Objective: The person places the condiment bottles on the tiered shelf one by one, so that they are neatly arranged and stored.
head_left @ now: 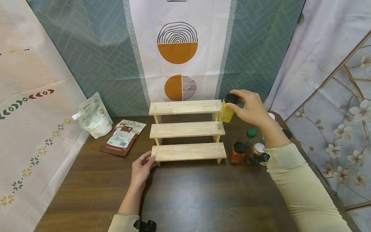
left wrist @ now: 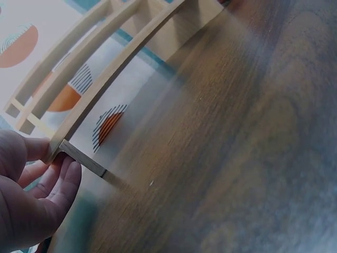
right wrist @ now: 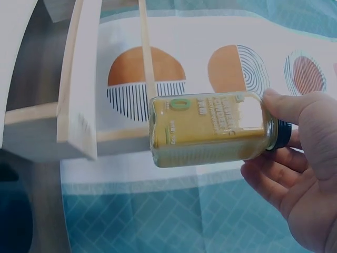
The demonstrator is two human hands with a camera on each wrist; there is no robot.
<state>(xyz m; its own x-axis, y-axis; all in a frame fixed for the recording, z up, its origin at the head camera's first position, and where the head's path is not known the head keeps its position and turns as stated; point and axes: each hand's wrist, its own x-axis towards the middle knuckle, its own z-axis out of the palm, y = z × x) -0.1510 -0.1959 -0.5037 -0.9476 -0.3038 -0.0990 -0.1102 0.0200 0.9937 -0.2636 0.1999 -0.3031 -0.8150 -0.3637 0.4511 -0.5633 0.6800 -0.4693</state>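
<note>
A three-step wooden rack [head_left: 187,129] stands on the table. By its black cap, my right hand [head_left: 250,107] holds a glass spice jar [head_left: 226,113] of yellow powder, raised beside the rack's upper right end. In the right wrist view the thumb and fingers pinch the cap of the jar [right wrist: 210,129], whose label faces the camera. My left hand [head_left: 141,169] grips the left end of the lowest step. The left wrist view shows the thumb on top and fingers curled beneath the step's end [left wrist: 55,147].
Right of the rack stand several spice jars, among them a black-capped one with orange-red contents [head_left: 237,154] and a green-capped one [head_left: 250,135]; my right arm partly hides others. On the left are a brown-and-white packet [head_left: 123,138] and a white spouted pouch [head_left: 95,116].
</note>
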